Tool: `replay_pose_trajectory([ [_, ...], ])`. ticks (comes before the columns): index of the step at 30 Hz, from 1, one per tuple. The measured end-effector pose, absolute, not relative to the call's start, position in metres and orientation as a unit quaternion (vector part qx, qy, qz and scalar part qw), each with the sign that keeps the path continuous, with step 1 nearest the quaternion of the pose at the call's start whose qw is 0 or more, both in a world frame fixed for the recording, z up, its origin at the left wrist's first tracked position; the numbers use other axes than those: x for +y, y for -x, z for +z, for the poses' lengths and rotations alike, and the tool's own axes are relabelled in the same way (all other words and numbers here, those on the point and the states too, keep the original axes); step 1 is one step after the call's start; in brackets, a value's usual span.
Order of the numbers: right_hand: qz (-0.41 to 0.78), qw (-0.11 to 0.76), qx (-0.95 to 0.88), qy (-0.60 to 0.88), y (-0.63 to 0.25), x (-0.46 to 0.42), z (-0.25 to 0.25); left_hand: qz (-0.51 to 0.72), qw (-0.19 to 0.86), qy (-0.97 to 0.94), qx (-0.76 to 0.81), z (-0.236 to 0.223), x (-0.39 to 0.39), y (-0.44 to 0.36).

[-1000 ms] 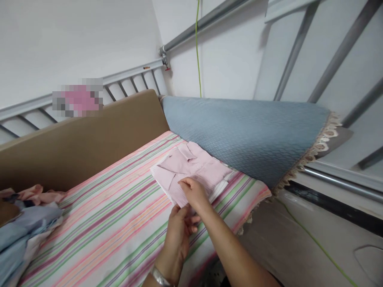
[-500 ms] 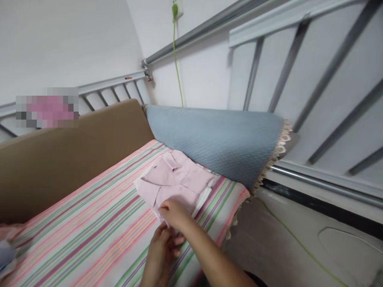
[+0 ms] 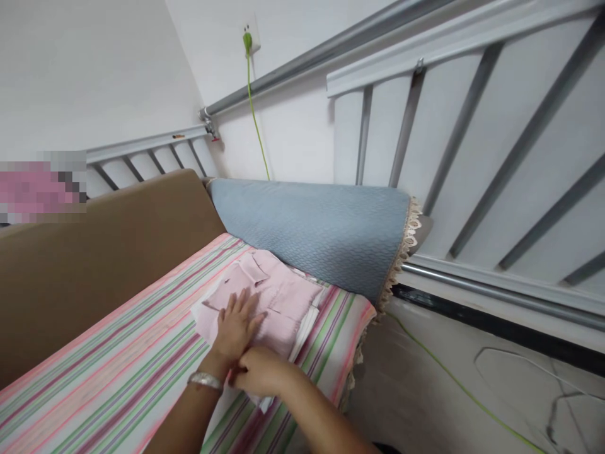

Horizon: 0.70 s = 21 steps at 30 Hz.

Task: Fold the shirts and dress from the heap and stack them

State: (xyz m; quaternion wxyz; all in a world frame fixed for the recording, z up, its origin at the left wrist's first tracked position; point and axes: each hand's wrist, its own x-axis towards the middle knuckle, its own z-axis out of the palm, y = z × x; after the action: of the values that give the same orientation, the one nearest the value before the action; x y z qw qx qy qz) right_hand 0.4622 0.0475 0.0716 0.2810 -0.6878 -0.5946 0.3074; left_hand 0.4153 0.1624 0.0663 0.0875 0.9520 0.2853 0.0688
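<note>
Worn on the person's head, the only camera looks forward and down at the nearby hands (image 3: 250, 350) and bed (image 3: 155, 353).

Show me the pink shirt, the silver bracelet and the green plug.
Pink shirt (image 3: 287, 292): head view, on its folded body.
Silver bracelet (image 3: 205, 380): head view, on its band.
Green plug (image 3: 247, 43): head view, on its body.

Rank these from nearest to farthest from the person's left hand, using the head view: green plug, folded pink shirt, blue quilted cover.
1. Folded pink shirt: directly under the left hand.
2. Blue quilted cover: beyond the shirt, ahead and to the right.
3. Green plug: farthest, in the wall socket behind the cover.
</note>
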Motion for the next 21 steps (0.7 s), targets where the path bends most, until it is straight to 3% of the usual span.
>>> replay_pose_trajectory([
  [6,0.394,0.271,-0.628,0.614,-0.472,0.044,0.067,0.002,0.053,-0.956,0.287,0.044,0.165,-0.422],
  [8,0.452,0.333,-0.596,0.574,-0.480,0.041,0.072,0.006,0.044,-0.957,0.288,0.048,0.162,-0.420],
  [12,0.541,0.561,-0.395,0.487,-0.506,0.033,0.086,0.091,-0.021,-0.951,0.293,0.058,0.137,-0.410],
  [15,0.456,0.673,-0.254,0.524,-0.525,0.032,0.085,0.176,-0.057,-0.934,0.304,0.053,0.101,-0.397],
  [21,0.275,0.645,-0.253,0.667,-0.543,0.039,0.060,0.209,-0.093,-0.932,0.283,0.007,0.050,-0.351],
])
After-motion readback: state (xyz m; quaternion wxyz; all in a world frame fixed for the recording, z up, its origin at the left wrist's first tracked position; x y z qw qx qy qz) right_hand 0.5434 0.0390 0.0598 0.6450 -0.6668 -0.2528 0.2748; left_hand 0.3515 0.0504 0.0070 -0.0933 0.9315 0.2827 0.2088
